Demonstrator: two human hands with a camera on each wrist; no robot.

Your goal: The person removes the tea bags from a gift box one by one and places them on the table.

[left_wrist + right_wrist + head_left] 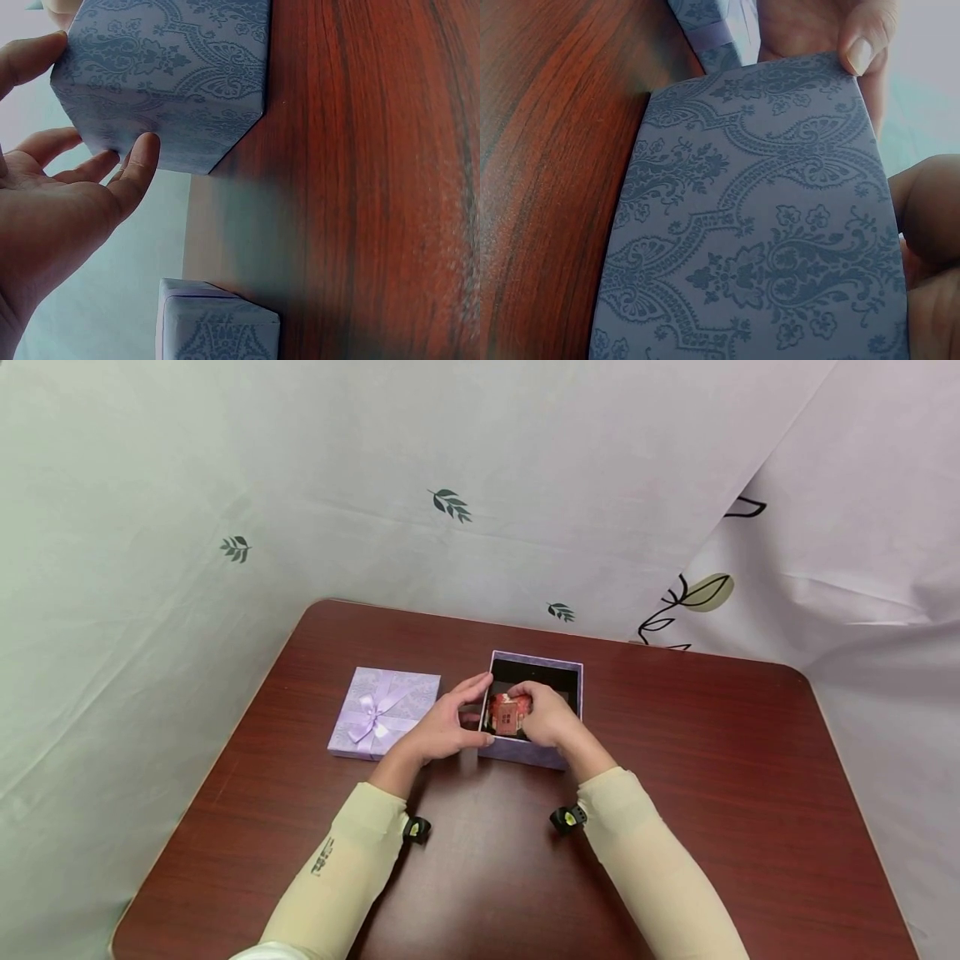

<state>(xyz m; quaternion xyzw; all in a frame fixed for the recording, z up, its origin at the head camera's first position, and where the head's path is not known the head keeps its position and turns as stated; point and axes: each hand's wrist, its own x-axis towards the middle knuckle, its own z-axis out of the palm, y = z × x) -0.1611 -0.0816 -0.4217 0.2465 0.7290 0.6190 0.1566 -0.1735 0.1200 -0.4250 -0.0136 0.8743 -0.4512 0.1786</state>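
A lavender gift box (528, 753) with a damask pattern stands uncovered on the table, its inside dark. My left hand (442, 722) is at the box's left wall, thumb near the front corner and fingers along the side. In the left wrist view its fingertips (142, 154) are right at the patterned wall. My right hand (551, 717) reaches into the box over the front wall, curled at a small red packet (507, 719) with dark characters. That packet lies over or beside something red and flowery. The right wrist view mostly shows the box's outer wall (780, 210), the right fingertips hidden behind it.
To the left of the box lies its matching lavender lid (408, 693) with a ribbon bow (371, 714). The dark red wooden table (712, 760) extends around them. White cloth (337, 468) with leaf prints hangs behind the table's far edge.
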